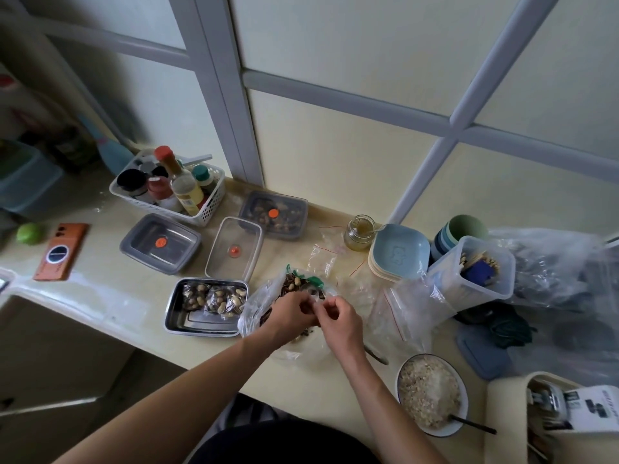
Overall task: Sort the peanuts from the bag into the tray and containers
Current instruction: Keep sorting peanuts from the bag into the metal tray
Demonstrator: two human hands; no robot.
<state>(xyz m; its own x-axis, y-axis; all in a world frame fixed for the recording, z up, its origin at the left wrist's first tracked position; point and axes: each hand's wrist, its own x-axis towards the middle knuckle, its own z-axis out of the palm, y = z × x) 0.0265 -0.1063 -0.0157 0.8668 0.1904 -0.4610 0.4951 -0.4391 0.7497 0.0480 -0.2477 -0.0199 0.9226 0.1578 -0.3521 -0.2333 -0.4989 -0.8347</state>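
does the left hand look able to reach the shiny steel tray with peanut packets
Likely yes: the shiny steel tray lies uncovered just beside the left hand, nothing between them. That hand pinches the clear plastic peanut bag, so it must let go first.

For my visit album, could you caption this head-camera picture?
The left hand and right hand pinch a plastic bag of peanuts, beside a steel tray holding small peanut packets.

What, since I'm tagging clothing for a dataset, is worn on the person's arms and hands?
Nothing that shows. The left hand and right hand are bare: no gloves, no rings that I can make out. The left forearm and right forearm are uncovered, with no sleeve, watch or bracelet in view. A dark garment shows at the bottom edge.
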